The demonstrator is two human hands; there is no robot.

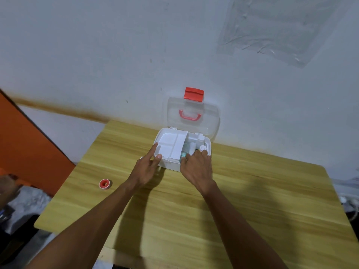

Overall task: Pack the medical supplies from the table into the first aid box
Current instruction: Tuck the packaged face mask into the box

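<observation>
While the left hand (144, 167) steadies the first aid box (209, 142) with straight fingers, the right hand (196, 167), grip unclear, should seat supplies (200, 141) flat.

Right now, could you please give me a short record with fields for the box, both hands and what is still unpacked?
box: first aid box open, clear lid upright
tray: white divider tray tilted over the left half
contents: white bottles, right half
left hand: touches the front-left corner
right hand: fingers curled inside the right half; grip unclear
unpacked: red tape roll on the wooden table
</observation>
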